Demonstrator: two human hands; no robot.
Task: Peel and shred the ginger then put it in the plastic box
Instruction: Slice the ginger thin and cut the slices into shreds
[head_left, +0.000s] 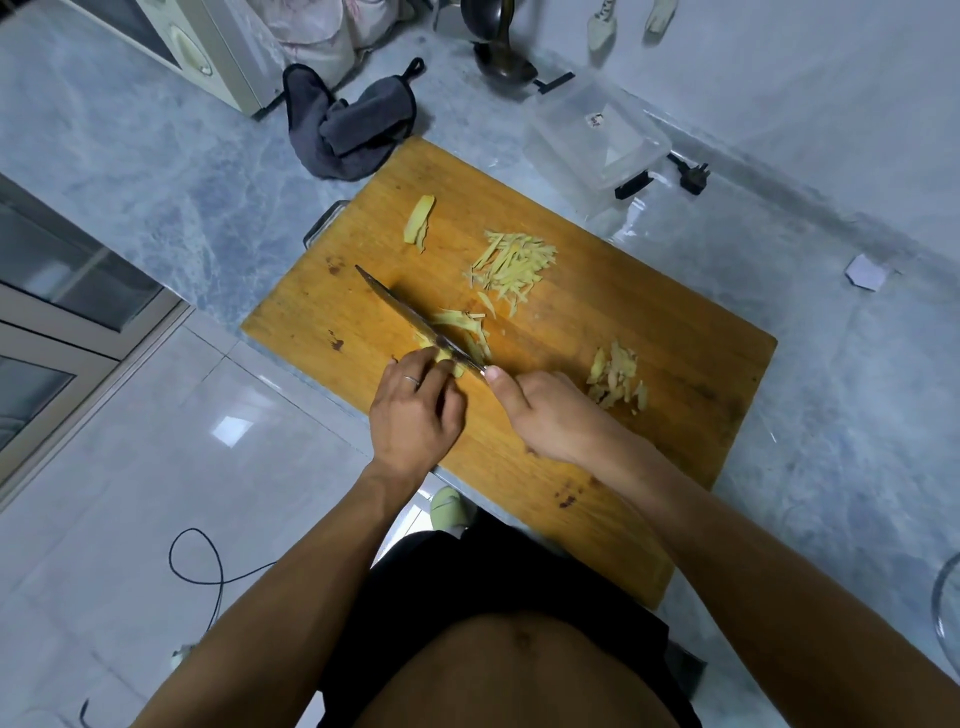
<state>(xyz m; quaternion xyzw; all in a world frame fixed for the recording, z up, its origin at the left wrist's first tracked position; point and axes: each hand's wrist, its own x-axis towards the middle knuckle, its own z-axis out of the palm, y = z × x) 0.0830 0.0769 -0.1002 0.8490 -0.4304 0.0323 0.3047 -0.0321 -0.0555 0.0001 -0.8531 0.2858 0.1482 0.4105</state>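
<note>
Grey marble counter (156, 171) carries a wooden board (649, 374), with a clear box (602, 140) empty beyond its far edge. Right hand (545, 415) is clamped on the knife (415, 317), thumb at the blade's heel. Left hand (415, 410), fingers curled, pins ginger slices (462, 327) against the blade's left face. Finished shreds (514, 265) lie well ahead of the grip; peel (615, 376) sits just right of the knife hand; one slice (420, 223) waits far ahead. Judgement: ginger is firm, fibrous, light, damp and apt to slide; hold slices flat, knuckles forward.
</note>
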